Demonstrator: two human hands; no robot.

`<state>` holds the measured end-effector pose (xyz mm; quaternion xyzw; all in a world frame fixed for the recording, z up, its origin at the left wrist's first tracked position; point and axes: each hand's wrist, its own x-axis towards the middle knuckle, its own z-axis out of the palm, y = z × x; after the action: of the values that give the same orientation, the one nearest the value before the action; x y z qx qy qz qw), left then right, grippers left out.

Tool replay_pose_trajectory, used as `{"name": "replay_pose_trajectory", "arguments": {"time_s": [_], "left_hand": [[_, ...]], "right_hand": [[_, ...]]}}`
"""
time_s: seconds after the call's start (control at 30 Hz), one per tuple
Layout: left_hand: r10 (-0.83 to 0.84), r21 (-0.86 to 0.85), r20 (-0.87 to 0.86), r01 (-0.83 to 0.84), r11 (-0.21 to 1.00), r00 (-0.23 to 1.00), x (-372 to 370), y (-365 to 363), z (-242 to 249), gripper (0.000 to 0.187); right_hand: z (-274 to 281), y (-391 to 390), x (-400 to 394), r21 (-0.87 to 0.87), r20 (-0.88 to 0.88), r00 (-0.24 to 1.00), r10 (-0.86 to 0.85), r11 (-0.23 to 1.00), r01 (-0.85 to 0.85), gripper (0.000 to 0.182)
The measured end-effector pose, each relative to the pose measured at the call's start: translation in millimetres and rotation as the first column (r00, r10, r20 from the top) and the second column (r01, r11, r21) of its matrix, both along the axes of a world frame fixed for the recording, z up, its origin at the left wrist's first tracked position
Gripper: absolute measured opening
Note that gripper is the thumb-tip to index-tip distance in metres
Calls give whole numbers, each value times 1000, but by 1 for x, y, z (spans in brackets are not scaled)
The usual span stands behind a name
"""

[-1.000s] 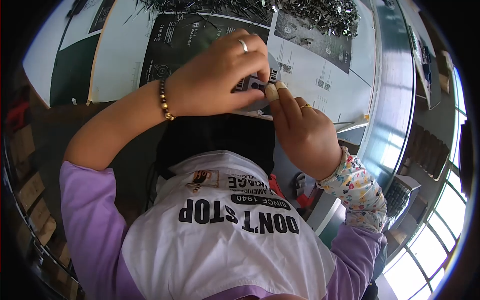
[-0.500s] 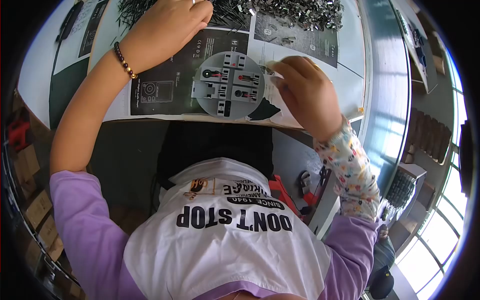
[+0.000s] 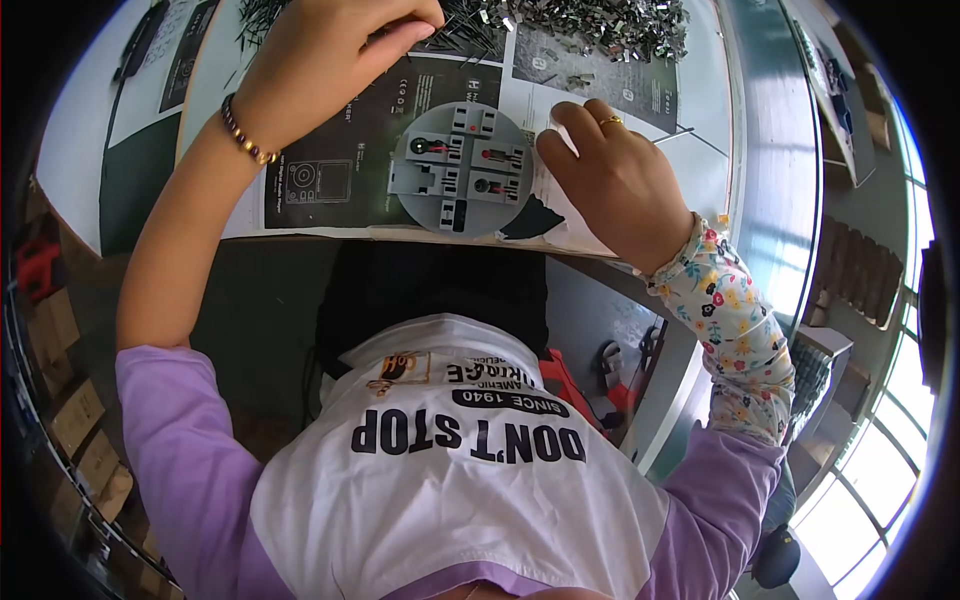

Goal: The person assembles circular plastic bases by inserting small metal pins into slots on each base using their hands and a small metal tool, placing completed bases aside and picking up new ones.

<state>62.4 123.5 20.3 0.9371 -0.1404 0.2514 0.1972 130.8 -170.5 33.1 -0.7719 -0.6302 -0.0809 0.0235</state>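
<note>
My left hand reaches over the pile of thin black pins at the table's far side, thumb and fingers drawn together; whatever lies between them is hidden. Just right of a round grey fixture my right hand hovers with fingers curled downward and a ring on one. Its fingertips are out of sight, so I cannot see what they pinch. The fixture has raised grey slotted blocks, some bearing small black parts and red pieces. It lies flat on a dark printed sheet.
A heap of small shiny metal pieces lies at the far right of the table, with a few loose ones nearer. A torn black scrap sits by the fixture. A glossy strip runs along the right side.
My right hand has drawn back to the right, away from the fixture. The left hand has shifted slightly right over the pins. The fixture appears a little further right.
</note>
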Motion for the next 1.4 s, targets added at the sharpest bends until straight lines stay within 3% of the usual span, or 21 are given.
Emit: {"name": "replay_pose_trajectory", "arguments": {"time_s": [0.03,0.07,0.13,0.3,0.4,0.43,0.53,0.7,0.8,0.83,0.93,1.1,1.2,1.33,1.4], "left_hand": [[-1,-1,-2,1,1000,1000,-7,-6,2,19],[-34,-252,-145,-3,968,989,-17,-17,7,16],[-193,-675,-372,-121,728,908,-35,-39,14,16],[-340,-668,-268,80,740,901,-54,-63,-2,18],[-285,-279,-79,253,926,955,-50,-63,-9,18],[-289,-283,-83,255,925,954,-50,-64,-10,18],[-244,-130,-52,235,963,968,-50,-65,-4,13],[-260,-63,-72,256,965,963,-48,-74,5,17],[-291,14,-54,292,956,955,-42,-75,4,20],[-291,11,-56,292,956,955,-41,-76,5,20],[-289,97,-74,296,950,954,-38,-76,6,18],[-279,162,-50,283,945,959,-38,-77,5,14],[-281,180,-38,283,942,959,-38,-77,5,11],[-285,161,-35,287,944,958,-39,-78,3,11],[-282,165,-47,286,944,958,-39,-77,4,11]], "right_hand": [[0,-1,0,-1,-2,1000,-1,1000,1,29],[-1,-3,0,17,-65,998,-11,1000,12,28],[-2,-8,1,53,-190,982,-24,998,35,26],[-5,-22,0,125,-377,922,-91,981,148,22],[-6,-32,-5,127,-531,836,-140,962,242,19],[-6,-34,-8,123,-535,833,-145,962,246,19],[-7,-32,-13,167,-286,954,-93,975,145,17],[-6,-33,-16,165,-324,935,-140,965,202,13],[0,-31,-17,116,-617,760,-203,932,344,12],[1,-30,-17,114,-618,759,-204,932,343,12],[3,-24,-20,69,-807,560,-188,912,405,13],[1,-15,-21,-49,-870,430,-240,911,409,14],[-3,-10,-16,-118,-951,209,-229,891,438,13],[-11,-7,-10,-64,-984,124,-129,902,427,14],[-15,-8,-9,-56,-982,138,-125,904,423,14]]}}
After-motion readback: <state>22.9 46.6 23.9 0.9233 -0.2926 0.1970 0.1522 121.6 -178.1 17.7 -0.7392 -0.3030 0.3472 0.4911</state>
